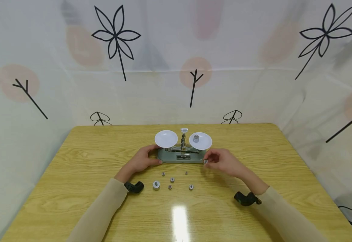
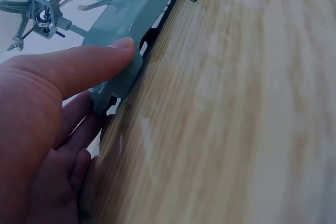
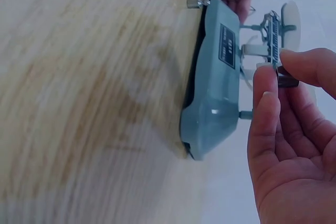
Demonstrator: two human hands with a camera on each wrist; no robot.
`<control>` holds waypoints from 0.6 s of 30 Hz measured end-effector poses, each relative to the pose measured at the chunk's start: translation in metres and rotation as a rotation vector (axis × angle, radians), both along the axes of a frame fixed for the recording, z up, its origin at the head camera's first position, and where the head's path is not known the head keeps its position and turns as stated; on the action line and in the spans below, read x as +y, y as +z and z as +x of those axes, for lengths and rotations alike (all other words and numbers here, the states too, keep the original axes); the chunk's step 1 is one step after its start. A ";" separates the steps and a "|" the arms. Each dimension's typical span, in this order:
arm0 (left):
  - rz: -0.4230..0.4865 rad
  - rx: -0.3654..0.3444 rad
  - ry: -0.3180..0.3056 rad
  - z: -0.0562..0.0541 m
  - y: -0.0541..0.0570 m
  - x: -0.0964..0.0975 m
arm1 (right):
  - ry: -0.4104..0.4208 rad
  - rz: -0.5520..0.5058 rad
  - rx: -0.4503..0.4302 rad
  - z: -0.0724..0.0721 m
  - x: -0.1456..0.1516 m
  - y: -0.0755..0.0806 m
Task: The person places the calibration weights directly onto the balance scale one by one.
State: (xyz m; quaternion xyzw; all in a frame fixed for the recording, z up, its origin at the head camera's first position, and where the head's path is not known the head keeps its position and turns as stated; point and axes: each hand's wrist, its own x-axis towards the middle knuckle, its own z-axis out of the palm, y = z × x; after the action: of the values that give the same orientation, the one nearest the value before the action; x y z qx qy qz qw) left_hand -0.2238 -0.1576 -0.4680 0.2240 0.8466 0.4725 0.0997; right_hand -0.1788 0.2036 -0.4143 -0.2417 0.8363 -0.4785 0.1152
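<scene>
A grey-green balance scale [image 1: 169,157] with two white pans stands on the wooden table. My left hand [image 1: 142,159] grips the left end of its base, the thumb on the front face and the fingers behind, as the left wrist view shows. Between thumb and fingertips my right hand [image 1: 225,162] pinches a small metal weight [image 3: 286,79], held just off the base's right end. On the right pan [image 1: 204,145] sits a larger knobbed weight [image 1: 196,138]. The left pan [image 1: 166,138] holds nothing.
Several knobbed metal weights lie in front of the scale, the largest [image 1: 156,185] at the left and another weight [image 1: 191,187] toward the right. Behind the table [image 1: 109,141] hangs a patterned white cloth [image 1: 151,97].
</scene>
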 end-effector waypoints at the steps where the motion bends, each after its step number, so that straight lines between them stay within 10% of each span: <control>1: 0.000 -0.001 0.000 0.000 0.000 0.000 | -0.004 0.001 0.000 -0.001 0.001 0.001; 18: 0.004 -0.008 0.011 -0.001 -0.001 0.001 | -0.089 0.026 0.047 -0.011 0.016 0.017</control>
State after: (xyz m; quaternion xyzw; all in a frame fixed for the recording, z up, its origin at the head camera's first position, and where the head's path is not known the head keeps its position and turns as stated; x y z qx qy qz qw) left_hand -0.2253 -0.1570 -0.4687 0.2177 0.8465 0.4754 0.1003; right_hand -0.1899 0.2196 -0.3974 -0.2141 0.8548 -0.4663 0.0774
